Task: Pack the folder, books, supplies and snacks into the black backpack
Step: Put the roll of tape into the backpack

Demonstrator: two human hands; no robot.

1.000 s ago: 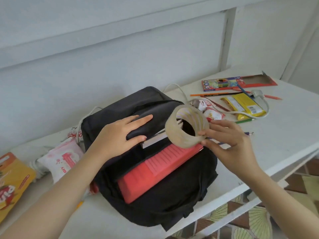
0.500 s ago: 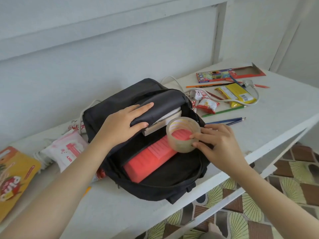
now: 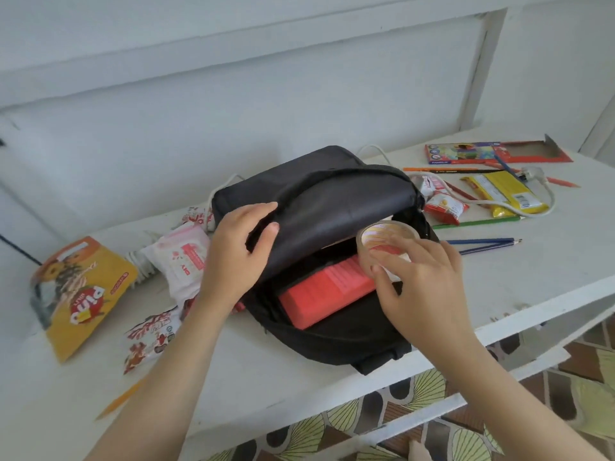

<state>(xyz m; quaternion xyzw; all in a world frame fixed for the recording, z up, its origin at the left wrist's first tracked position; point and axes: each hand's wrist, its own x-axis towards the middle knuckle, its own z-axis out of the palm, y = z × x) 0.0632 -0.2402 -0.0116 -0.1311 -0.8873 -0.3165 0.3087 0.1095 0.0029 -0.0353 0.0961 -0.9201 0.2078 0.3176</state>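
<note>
Both hands at the open black backpack; tape roll held at its mouth.

The left hand (image 3: 241, 251) grips the raised flap of the black backpack (image 3: 332, 201) at frame centre, fingers curled over the fabric edge. The right hand (image 3: 422, 287) clasps a clear tape roll (image 3: 386, 239) at the right side of the opening, fingertips around its rim. Inside the opening lies a red folder (image 3: 322, 291), tilted, with a pale book edge just above it under the flap. The backpack lies on the white table (image 3: 532, 281). Left of frame: a yellow snack box (image 3: 80, 294) and pink and red-white snack packets. Upper right: a coloured-pencil box (image 3: 466, 153), loose pencils, a yellow packet (image 3: 509, 191) and a white cable.
</note>
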